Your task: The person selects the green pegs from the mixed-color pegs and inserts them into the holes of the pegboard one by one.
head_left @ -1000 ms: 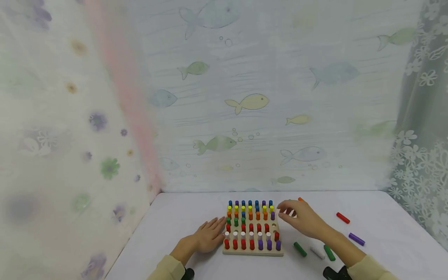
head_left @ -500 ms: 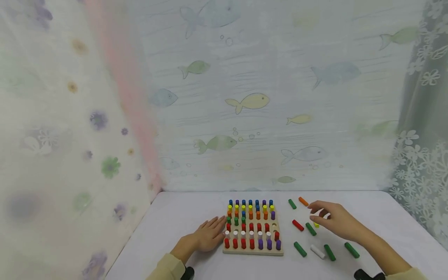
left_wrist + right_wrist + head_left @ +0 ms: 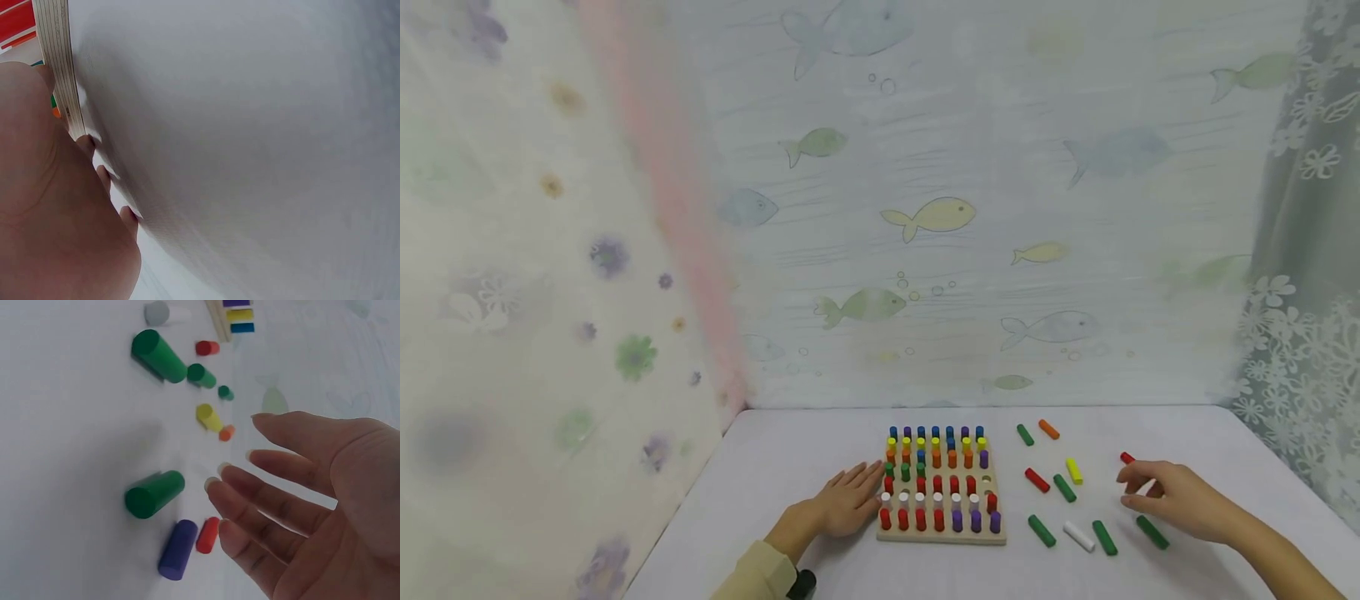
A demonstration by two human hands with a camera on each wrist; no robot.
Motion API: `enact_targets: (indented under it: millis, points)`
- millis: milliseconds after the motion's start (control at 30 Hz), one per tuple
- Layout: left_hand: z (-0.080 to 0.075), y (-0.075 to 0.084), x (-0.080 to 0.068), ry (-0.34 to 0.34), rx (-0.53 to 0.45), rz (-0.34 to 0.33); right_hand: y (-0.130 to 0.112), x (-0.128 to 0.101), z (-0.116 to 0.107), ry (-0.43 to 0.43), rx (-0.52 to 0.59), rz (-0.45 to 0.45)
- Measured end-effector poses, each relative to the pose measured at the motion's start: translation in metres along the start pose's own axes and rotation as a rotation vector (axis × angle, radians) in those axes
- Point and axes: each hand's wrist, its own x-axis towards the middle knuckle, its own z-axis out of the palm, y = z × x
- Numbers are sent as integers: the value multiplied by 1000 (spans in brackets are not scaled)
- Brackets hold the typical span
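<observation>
Well left of the pegboard (image 3: 942,540), a flower-patterned sheet (image 3: 512,333) is seen. At the board's left edge, the left hand (image 3: 846,504) is laid flat on the white worktop (image 3: 737,467), its grip wide, its fingers straight, nothing held. In the board, rows of upright pegs are set; in the front row, four red are followed by three purple.

Right of the board, loose pegs are strewn on their sides: level with its back rows, a green peg (image 3: 1025,434) and an orange peg (image 3: 1048,429); level with its middle, a red peg (image 3: 1037,479), a second green peg (image 3: 1064,487) and a yellow peg (image 3: 1074,470); level with its front, a third green peg (image 3: 1041,530), a white peg (image 3: 1078,536) and a fourth green peg (image 3: 1104,537).

Farther right of the board, a second red peg (image 3: 1126,457) is partly hidden by the right hand (image 3: 1183,498), whose grip is held moderately wide, fingers loosely bent, nothing held. A fifth green peg (image 3: 1152,532) and a purple peg (image 3: 179,550) are found near it.
</observation>
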Motion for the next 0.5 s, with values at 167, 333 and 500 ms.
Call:
enact_targets:
  millis: [167, 333, 500]
  points:
    - [-2, 2, -1, 0, 1, -1, 11, -7, 2, -31, 35, -32]
    - [-8, 8, -6, -3, 15, 2, 14, -10, 7, -29, 40, 29]
    - [-7, 8, -5, -6, 21, 1, 17, -11, 12, -21, 29, 72]
